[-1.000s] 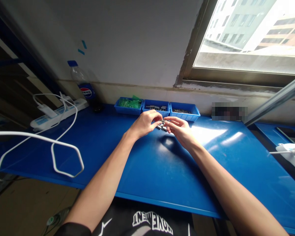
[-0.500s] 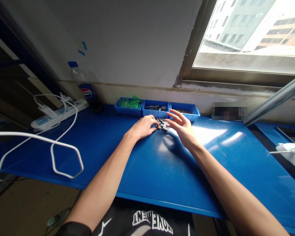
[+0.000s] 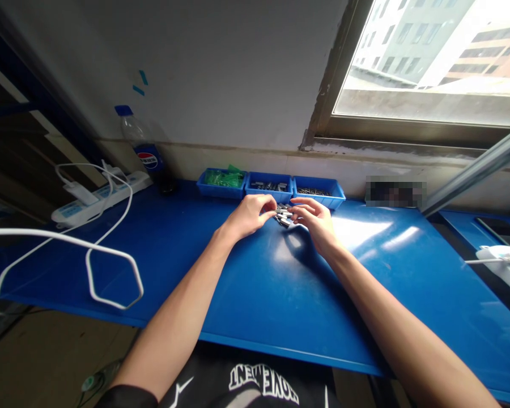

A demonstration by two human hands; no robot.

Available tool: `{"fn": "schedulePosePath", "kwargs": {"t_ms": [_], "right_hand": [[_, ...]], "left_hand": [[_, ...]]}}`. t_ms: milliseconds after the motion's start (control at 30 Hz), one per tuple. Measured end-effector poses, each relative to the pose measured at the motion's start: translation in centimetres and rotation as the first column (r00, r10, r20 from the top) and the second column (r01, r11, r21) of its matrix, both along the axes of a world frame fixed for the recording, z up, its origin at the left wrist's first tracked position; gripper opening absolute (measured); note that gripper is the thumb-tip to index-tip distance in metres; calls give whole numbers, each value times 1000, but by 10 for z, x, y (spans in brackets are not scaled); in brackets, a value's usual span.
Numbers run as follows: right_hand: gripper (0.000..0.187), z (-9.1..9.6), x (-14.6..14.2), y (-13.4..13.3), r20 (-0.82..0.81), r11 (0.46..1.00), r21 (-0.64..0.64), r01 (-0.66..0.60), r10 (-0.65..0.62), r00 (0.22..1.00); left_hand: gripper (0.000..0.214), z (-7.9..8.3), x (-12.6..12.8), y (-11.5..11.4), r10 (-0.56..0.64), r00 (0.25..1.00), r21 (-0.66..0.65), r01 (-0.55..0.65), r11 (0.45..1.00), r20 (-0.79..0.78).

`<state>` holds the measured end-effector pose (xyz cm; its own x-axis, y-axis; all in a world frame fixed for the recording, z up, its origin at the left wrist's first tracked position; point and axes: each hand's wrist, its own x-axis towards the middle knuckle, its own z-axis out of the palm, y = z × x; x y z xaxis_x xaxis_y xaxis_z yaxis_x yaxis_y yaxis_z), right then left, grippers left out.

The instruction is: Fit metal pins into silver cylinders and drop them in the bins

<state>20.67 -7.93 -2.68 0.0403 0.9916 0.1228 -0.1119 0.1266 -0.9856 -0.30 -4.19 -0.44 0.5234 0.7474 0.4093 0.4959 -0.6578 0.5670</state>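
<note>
On the blue table (image 3: pixel 246 283), near the back wall, two bare hands meet over a small heap of metal bits (image 3: pixel 284 217). The left hand (image 3: pixel 249 215) is curled tight, and its thumb and fingertips pinch one of the bits at the top of the heap. The right hand (image 3: pixel 317 218) has bent fingers that touch the heap from the other side; I cannot tell if it holds a bit. Just behind the hands stand three blue bins (image 3: pixel 268 186) in a row, touching side by side. The left one has green things in it. Far to the left are a bottle (image 3: pixel 147 153), a white power strip (image 3: pixel 97 198) and a looped white cord (image 3: pixel 89 249).
</note>
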Motion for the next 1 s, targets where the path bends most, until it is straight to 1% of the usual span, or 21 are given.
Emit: {"fn": "schedulePosePath", "kwargs": {"t_ms": [100, 233, 433, 533, 667, 767, 900, 933, 1000], "right_hand": [[31, 0, 1, 0, -6, 1000, -19, -4, 4, 1000], [32, 0, 1, -1, -17, 999, -22, -36, 36, 999], [39, 3, -3, -4, -37, 991, -10, -134, 134, 990], [39, 5, -6, -7, -37, 984, -3, -181, 180, 983], [39, 8, -9, -9, -36, 980, 7, -200, 200, 979], [36, 6, -8, -7, -40, 989, 2, -150, 150, 988], [27, 2, -1, -2, 53, 999, -32, -14, 16, 998], [27, 2, 0, -1, 68, 1000, -20, 4, -3, 998], [33, 3, 1, -1, 50, 999, 32, -6, 5, 999]], "left_hand": [[9, 7, 1, -2, -17, 993, 61, 10, 998, 117], [12, 12, 2, -5, -24, 982, 54, 14, 998, 185], [11, 11, 3, -7, -19, 974, 32, 12, 999, 227], [9, 11, 6, -9, -19, 971, 23, 14, 1000, 238], [10, 11, 7, -10, -33, 971, 12, 31, 999, 236], [12, 8, 4, -6, -21, 985, 32, 16, 999, 174], [10, -2, -1, 1, 50, 997, 66, -45, 997, -62], [12, -4, -1, 1, 57, 992, 55, -51, 997, -112], [18, -8, -1, 1, 57, 982, 27, -53, 998, -181]]}}
